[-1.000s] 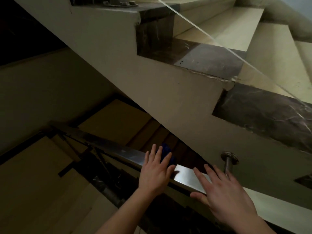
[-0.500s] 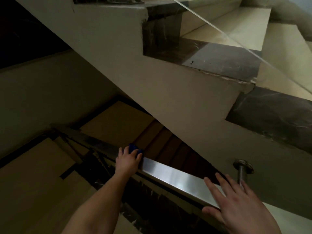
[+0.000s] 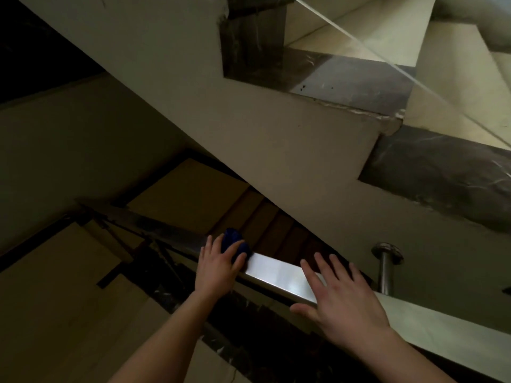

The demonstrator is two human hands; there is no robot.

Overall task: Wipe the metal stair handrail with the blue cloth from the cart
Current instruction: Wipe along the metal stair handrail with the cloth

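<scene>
A flat metal handrail [image 3: 279, 272] runs diagonally from the lower right down to the far left. My left hand [image 3: 218, 266] presses a bunched blue cloth [image 3: 233, 241] onto the top of the rail; most of the cloth is hidden under my fingers. Further up the rail, my right hand [image 3: 343, 297] lies flat on the metal with fingers spread and holds nothing.
A round metal bracket post [image 3: 385, 261] stands just behind the rail on the right. The underside of the upper stair flight [image 3: 249, 120] slopes overhead, with a glass panel edge [image 3: 414, 78] at top right. Dim lower steps [image 3: 83, 272] drop away to the left.
My left hand slid the cloth down the rail away from me, then came a little way back up. My right hand stayed flat on the rail, shifting slightly.
</scene>
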